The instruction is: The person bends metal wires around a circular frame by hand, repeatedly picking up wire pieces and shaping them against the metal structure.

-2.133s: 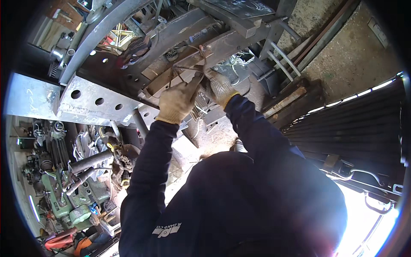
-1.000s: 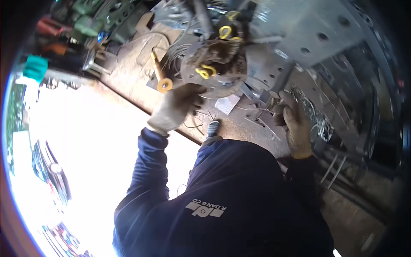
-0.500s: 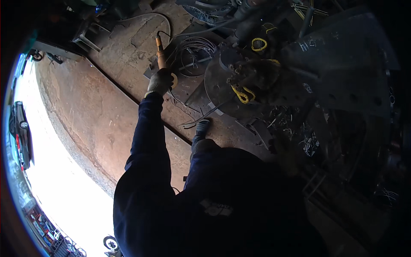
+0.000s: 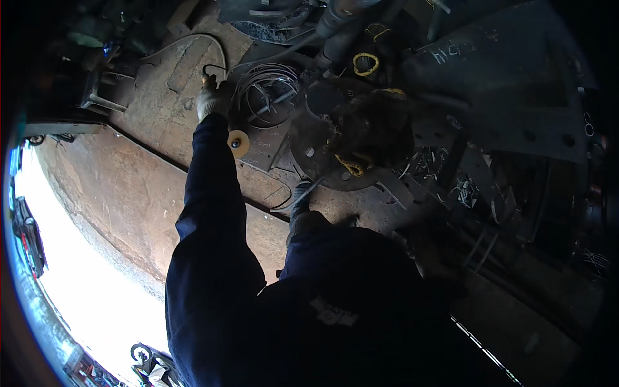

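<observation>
My gloved left hand (image 4: pixel 213 98) is closed around the body of an angle grinder, out at the end of my stretched arm. Only a bit of the orange grinder (image 4: pixel 207 80) shows past the fingers, with its cord leaving at that end. Beside my forearm sits its pale yellow disc (image 4: pixel 238 144), face up. A coil of wire (image 4: pixel 267 87) lies on dark metal just right of the hand. Deep shadow covers the lower right, and my right hand cannot be made out there.
A round steel plate (image 4: pixel 309 153) carries a dark lump with yellow loops (image 4: pixel 365 64). Chalk-marked sheet metal (image 4: pixel 490 71) stands at the upper right, metal scraps (image 4: pixel 465 188) below it. A long steel bar (image 4: pixel 151 153) crosses the floor. A metal stand (image 4: pixel 103 102) is at the upper left.
My left hand has moved up and left with the grinder. The grinder has turned, so its disc now shows flat beside my forearm. The whole view has shifted slightly.
</observation>
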